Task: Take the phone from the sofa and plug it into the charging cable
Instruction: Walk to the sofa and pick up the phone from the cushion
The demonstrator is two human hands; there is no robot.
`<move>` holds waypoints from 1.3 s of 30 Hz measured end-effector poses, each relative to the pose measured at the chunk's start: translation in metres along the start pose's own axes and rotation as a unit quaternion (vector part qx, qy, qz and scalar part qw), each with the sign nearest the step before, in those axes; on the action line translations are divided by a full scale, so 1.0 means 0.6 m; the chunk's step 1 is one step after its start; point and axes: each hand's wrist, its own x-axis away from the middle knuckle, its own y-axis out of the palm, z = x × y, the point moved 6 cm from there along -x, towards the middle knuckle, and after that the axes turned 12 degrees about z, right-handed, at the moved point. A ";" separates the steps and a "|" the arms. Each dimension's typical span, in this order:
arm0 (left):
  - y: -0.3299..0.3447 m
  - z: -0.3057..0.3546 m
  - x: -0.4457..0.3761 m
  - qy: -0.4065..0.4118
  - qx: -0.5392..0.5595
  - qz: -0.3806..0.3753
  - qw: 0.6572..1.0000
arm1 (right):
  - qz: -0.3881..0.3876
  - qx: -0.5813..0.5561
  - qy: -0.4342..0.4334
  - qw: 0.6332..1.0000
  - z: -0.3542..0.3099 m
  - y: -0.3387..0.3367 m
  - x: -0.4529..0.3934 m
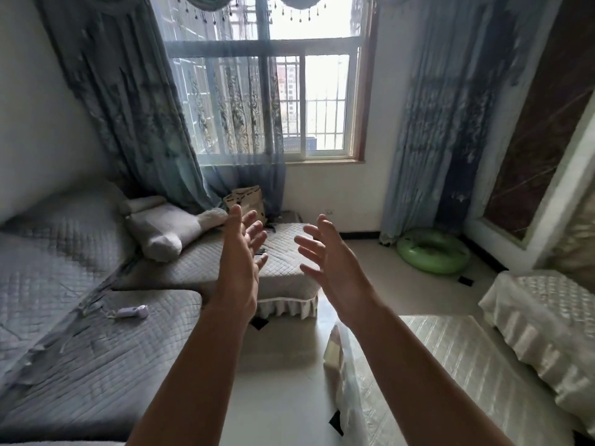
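My left hand (243, 252) and my right hand (325, 262) are raised in front of me, palms facing each other, fingers spread, holding nothing. Behind them lies the grey quilted sofa (96, 349), an L shape along the left wall with a chaise section (283, 272) under the window. A small dark object (261, 251), maybe the phone, peeks out on the chaise behind my left fingers. A small lilac device with a cord (132, 312) rests on the near sofa seat. I see no charging cable plainly; a wall socket (329, 212) sits low under the window.
A grey bolster pillow (167, 230) and a cardboard item (246, 201) sit in the sofa corner. A green swim ring (433, 251) lies on the floor at right. A table with a cream cloth (450, 365) stands at lower right. Curtains frame the window.
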 end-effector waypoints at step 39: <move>0.081 -0.070 -0.713 0.067 -0.067 0.139 0.986 | -0.119 -0.021 0.061 0.991 0.013 0.233 -0.775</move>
